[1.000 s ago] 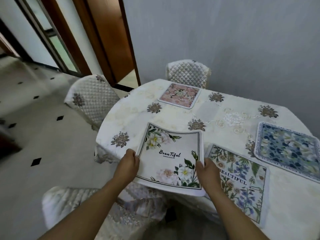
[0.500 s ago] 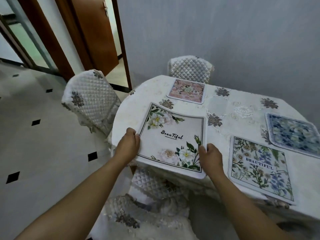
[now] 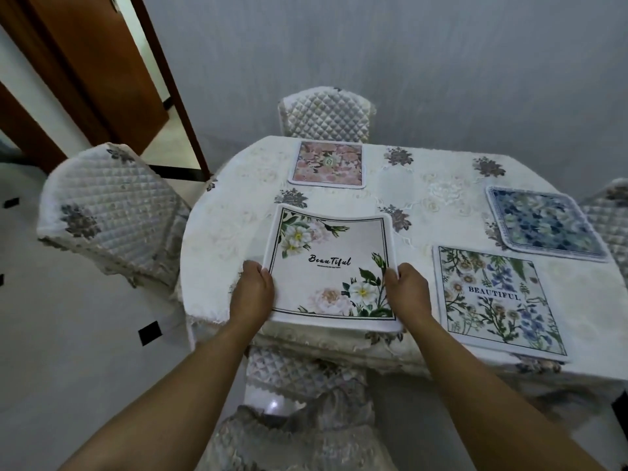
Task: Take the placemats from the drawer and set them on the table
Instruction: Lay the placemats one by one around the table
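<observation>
A white placemat [image 3: 328, 263] with white flowers and the word "Beautiful" lies over the near edge of the table [image 3: 231, 232], its far edge curled up slightly. My left hand [image 3: 253, 294] grips its left edge and my right hand [image 3: 409, 294] grips its right edge. Three other placemats lie flat on the cloth: a pink floral one [image 3: 328, 163] at the far side, a blue floral one [image 3: 543, 226] at the right, and a wildflower one [image 3: 496, 300] printed "BEAUTIFUL" at the near right.
Quilted white chairs stand around the table: one at the left [image 3: 108, 212], one at the far side [image 3: 326, 113], one just below me [image 3: 299, 419], one at the right edge [image 3: 608, 212]. A brown door [image 3: 95, 62] and tiled floor lie to the left.
The white placemat, held in both hands, has moved further over the table and lower toward the cloth. The view has shifted left so the table sits more centrally.
</observation>
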Tool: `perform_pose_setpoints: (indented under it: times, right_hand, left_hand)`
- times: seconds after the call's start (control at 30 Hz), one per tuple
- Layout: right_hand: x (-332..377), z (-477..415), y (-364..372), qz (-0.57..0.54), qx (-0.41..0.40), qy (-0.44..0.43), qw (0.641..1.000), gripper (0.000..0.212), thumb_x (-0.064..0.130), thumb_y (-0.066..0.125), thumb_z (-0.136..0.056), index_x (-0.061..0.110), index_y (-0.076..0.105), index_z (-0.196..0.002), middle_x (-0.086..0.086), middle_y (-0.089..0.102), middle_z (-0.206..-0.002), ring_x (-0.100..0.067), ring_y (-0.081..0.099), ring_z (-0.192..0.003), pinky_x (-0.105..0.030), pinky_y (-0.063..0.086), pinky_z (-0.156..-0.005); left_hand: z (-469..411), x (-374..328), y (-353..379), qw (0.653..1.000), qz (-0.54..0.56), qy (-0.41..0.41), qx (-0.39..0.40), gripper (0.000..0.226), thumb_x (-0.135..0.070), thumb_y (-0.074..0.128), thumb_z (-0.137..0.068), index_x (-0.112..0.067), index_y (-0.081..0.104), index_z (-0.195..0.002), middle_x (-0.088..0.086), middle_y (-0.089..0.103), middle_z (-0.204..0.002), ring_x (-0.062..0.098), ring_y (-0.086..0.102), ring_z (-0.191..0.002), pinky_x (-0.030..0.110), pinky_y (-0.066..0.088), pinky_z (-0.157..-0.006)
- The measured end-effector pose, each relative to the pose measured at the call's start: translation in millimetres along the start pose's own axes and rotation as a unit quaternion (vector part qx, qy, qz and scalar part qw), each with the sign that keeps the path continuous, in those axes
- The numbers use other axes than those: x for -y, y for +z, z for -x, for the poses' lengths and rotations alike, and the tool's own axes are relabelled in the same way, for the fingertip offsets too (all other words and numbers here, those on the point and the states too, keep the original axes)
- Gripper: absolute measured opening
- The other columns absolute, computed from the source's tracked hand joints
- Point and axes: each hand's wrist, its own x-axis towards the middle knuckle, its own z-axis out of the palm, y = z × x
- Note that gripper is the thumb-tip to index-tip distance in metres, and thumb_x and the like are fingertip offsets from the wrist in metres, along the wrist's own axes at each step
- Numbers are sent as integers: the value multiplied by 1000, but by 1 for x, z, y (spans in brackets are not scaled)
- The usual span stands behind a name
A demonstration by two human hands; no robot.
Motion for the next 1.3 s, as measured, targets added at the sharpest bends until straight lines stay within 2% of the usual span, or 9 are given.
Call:
perform_pose_setpoints:
  times: [0.2,0.33,0.47,0.7,0.9,1.03,1.1,1.2,1.3]
  right_hand:
    - [-34,-25,56,14,29,25,999,34,32,43,-98,11,42,-72,-11,51,-66,-31,55,-65,-38,42,-58]
    - [-49,-38,86,40,34,32,998,33,33,41,-99,8,45,-78,-13,54,-69,-34,58,-68,-38,44,-61]
    - [-65,-44,107,94,20,13,995,33,35,36,-101,8,45,-83,-14,57,-72,-34,58,-68,-41,48,-63]
    - [-90,-30,129,195,-9,-14,981,28,31,40,-102,8,46,-86,-17,65,-80,-39,63,-69,-35,35,-58]
    - [-87,-29,134,183,-42,-19,982,29,29,44,-102,2,49,-92,-20,62,-83,-42,60,-69,-42,43,-59]
    - [-84,-26,138,202,-112,-41,972,30,26,56,-92,0,54,-108,-24,57,-105,-42,56,-93,-46,44,-75]
    - [-72,-18,148,220,-137,-90,962,45,30,58,-90,1,53,-125,-24,53,-126,-41,49,-115,-47,38,-93]
    - [-44,1,176,217,-23,-174,960,58,34,47,-97,3,38,-145,-24,32,-153,-38,27,-143,-46,18,-114]
    - [-28,13,207,209,100,-192,954,58,34,32,-102,6,25,-152,-17,18,-161,-31,8,-151,-53,10,-121]
  left_hand:
    - [-31,34,36,999,-44,-13,11,16,-26,38,-102,-12,41,-95,12,55,-78,30,51,-68,37,38,-61]
    - [-52,56,58,996,-85,-19,21,15,-28,38,-102,-15,39,-94,8,53,-77,30,51,-68,35,35,-61]
    - [-68,81,78,991,-126,14,32,18,-27,38,-102,-11,43,-94,15,58,-83,37,58,-75,40,40,-62]
    - [-63,108,98,978,-192,65,53,22,-25,42,-101,-5,51,-100,22,63,-92,45,61,-79,47,44,-69]
    - [-73,116,101,980,-181,72,42,21,-22,45,-99,-3,54,-98,23,62,-89,43,59,-79,48,44,-68]
    - [-77,123,104,976,-184,117,19,25,-22,45,-91,0,57,-93,24,60,-88,42,57,-81,46,44,-71]
    - [-72,119,109,972,-187,144,-2,35,-25,43,-89,1,58,-107,25,59,-107,42,54,-97,47,41,-86]
    - [-55,100,126,964,-176,194,48,50,-31,38,-98,1,44,-135,27,42,-143,40,38,-131,47,29,-109]
    - [-42,84,150,949,-188,213,134,54,-30,34,-99,0,34,-145,24,29,-155,36,24,-145,53,21,-118]
